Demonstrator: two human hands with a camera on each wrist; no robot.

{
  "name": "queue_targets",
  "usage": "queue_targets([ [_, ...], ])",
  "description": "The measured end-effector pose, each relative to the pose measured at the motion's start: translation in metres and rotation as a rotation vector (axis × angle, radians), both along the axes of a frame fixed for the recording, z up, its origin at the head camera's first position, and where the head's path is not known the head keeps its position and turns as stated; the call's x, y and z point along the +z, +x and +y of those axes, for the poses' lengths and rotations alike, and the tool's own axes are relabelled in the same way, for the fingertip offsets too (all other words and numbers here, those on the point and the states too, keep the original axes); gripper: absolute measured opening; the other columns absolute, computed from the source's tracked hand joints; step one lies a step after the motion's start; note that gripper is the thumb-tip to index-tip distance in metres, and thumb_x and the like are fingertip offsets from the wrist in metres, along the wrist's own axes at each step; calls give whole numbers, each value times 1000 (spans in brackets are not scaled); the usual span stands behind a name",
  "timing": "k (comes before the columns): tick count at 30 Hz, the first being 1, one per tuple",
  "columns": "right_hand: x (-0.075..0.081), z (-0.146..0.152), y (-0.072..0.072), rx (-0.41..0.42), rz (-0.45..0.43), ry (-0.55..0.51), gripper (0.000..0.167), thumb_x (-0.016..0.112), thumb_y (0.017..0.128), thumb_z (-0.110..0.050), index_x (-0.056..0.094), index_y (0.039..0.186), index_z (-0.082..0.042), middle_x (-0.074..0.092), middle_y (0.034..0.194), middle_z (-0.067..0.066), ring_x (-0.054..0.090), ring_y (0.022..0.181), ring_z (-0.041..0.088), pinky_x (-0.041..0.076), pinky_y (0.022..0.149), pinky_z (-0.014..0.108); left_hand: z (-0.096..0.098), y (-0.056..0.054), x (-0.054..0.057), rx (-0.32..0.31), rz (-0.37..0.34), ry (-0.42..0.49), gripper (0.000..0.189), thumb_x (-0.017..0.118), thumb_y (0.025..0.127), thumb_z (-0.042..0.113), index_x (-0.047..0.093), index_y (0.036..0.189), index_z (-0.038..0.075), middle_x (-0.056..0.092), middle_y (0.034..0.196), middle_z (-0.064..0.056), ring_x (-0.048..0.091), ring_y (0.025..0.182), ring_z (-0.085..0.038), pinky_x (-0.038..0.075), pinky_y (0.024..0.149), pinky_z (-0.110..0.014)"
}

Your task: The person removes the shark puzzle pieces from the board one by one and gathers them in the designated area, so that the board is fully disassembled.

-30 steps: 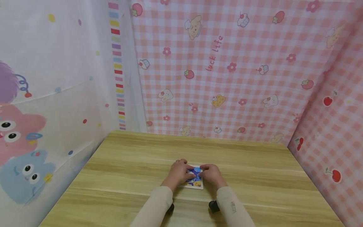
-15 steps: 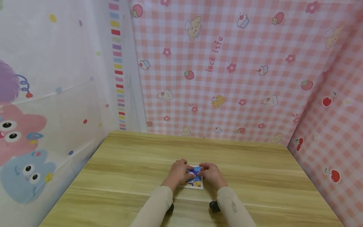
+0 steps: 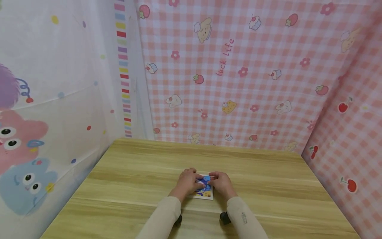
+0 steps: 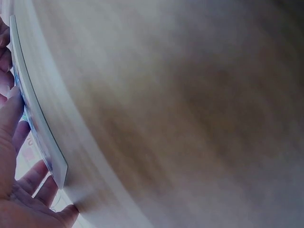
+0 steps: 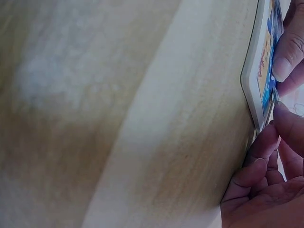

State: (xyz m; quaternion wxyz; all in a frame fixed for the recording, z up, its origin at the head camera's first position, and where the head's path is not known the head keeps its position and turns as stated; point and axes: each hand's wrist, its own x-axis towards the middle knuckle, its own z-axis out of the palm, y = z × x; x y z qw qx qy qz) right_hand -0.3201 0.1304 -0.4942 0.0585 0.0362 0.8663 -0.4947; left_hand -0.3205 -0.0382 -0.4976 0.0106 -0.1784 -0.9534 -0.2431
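A small flat picture puzzle (image 3: 204, 192), white-rimmed with a blue and yellow print, lies on the wooden table between the hands. My left hand (image 3: 187, 182) covers its left part. In the left wrist view, thumb (image 4: 14, 111) and index lie on the print, while other fingertips meet the board's edge (image 4: 45, 130). At the upper right corner, my right hand (image 3: 222, 183) pinches a thin puzzle piece (image 5: 275, 95) between thumb and fingertip, tilted up at the rim. The right hand's remaining fingers (image 5: 247, 173) are bent beside the board. Much of the piece is hidden by the fingers.
The wood-grain table (image 3: 134, 172) reaches back to a pink checked cloth (image 3: 238, 86). A white printed cloth (image 3: 74, 83) hangs at the left and another checked cloth (image 3: 349, 139) at the right. Black devices (image 3: 225, 218) sit under the wrists.
The right fingertips have shifted slightly left over the corner. A lighter blue patch now shows beside them on the print. The left hand and board stay almost in place.
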Motion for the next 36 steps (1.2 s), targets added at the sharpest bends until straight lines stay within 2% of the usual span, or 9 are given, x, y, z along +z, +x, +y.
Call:
queue_targets([
  [6,-3,0,-3,-30,-20,-24,28,70,88,3,69,115,1,66,93,8,59,85,20,50,72,29,1,1,0,-9,2,-11,40,76,87,37,73,121,15,55,134,-17,50,121,-36,38,104,-49],
  [12,-2,0,-2,-21,-32,-20,28,70,89,2,69,116,0,66,95,8,59,86,20,52,76,32,1,-1,-2,-4,4,-24,40,77,87,37,73,120,15,56,134,-17,50,121,-36,39,103,-49],
  [22,-4,4,-2,-14,14,-29,29,70,87,4,68,117,3,67,95,8,60,86,19,52,73,29,2,-2,-2,7,-3,-23,40,78,86,37,73,120,16,56,132,-16,50,119,-35,39,102,-48],
  [28,-1,12,1,-25,27,-82,31,71,86,6,67,117,6,66,95,9,58,83,19,50,69,27,3,-2,-1,17,-19,-24,41,78,86,37,73,120,16,55,133,-16,49,121,-35,37,104,-48],
  [36,4,33,10,6,21,-146,32,65,91,3,64,123,5,65,96,10,57,77,17,50,65,29,5,-5,-1,3,-4,-38,40,80,84,38,73,115,14,59,126,-15,52,117,-35,40,100,-49],
])
